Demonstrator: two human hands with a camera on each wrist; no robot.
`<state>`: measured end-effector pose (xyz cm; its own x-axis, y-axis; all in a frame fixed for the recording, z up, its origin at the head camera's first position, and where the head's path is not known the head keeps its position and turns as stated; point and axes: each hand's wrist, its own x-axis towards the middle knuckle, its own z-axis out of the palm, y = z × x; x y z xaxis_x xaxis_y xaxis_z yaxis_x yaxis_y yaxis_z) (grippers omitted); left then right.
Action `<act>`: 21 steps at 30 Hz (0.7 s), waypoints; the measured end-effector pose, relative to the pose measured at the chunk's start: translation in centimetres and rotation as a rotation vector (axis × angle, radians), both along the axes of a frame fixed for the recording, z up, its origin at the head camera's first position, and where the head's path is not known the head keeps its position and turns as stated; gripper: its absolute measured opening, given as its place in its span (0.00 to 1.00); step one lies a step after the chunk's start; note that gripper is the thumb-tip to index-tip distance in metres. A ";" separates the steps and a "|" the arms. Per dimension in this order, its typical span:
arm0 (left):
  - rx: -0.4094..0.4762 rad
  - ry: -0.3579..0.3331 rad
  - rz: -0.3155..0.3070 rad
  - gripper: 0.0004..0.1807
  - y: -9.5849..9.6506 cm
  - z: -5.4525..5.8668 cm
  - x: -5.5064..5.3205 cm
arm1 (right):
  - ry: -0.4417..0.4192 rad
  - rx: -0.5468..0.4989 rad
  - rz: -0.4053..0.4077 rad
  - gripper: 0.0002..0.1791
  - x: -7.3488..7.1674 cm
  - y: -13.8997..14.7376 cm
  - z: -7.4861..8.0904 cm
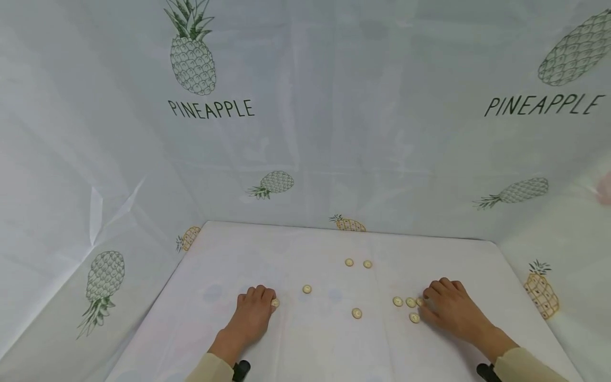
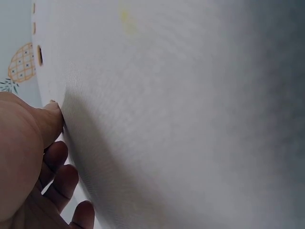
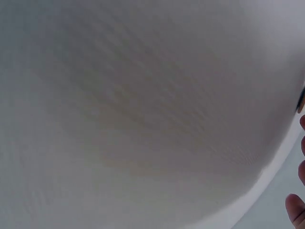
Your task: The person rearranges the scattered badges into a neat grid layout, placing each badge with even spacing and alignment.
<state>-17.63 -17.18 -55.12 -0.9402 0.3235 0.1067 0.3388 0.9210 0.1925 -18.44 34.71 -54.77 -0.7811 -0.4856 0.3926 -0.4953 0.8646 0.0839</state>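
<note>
Several round, pale yellow wooden discs with small markings lie on the white-covered table (image 1: 324, 345). My left hand (image 1: 255, 313) rests low on the cloth at the left, its thumb and fingertips pinching one disc (image 1: 275, 302). In the left wrist view the thumb (image 2: 53, 117) meets the surface and that disc is hidden. On the right, my right hand (image 1: 451, 310) grips another disc (image 1: 419, 302) at its fingertips, partly covered by the fingers. Close beside it lie three discs, one of them nearest the thumb (image 1: 414, 318). Only fingertips (image 3: 296, 207) show in the right wrist view.
Between the hands are a single disc (image 1: 307, 289) and another nearer the front (image 1: 357, 313). Two more, including a farther disc (image 1: 349, 262), sit toward the back. A pineapple-printed white sheet (image 1: 334, 132) hangs behind the table and at both sides.
</note>
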 end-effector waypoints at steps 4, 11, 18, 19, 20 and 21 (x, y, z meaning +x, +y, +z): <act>0.004 0.009 0.001 0.07 0.0 -0.1 0.0 | 0.013 0.016 0.005 0.14 0.1 -0.1 -0.4; -0.010 0.020 0.000 0.09 -0.1 -0.3 0.0 | 0.024 0.028 -0.015 0.11 0.0 -0.4 -0.7; -0.010 0.022 0.001 0.09 0.0 -0.2 0.0 | -0.049 -0.003 -0.043 0.12 0.0 -0.4 -0.2; -0.011 0.024 0.002 0.09 0.0 -0.2 0.0 | -0.044 -0.003 -0.051 0.12 0.0 -0.4 -0.2; -0.013 0.027 0.002 0.09 0.1 -0.2 -0.1 | -0.033 -0.002 -0.058 0.11 0.0 -0.4 -0.1; -0.013 0.029 0.000 0.09 0.1 -0.2 -0.1 | -0.021 0.000 -0.067 0.11 0.0 -0.4 -0.1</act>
<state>-17.71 -17.11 -55.34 -0.9368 0.3251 0.1294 0.3440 0.9234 0.1704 -18.46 34.35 -54.88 -0.8196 -0.4322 0.3762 -0.4384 0.8957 0.0740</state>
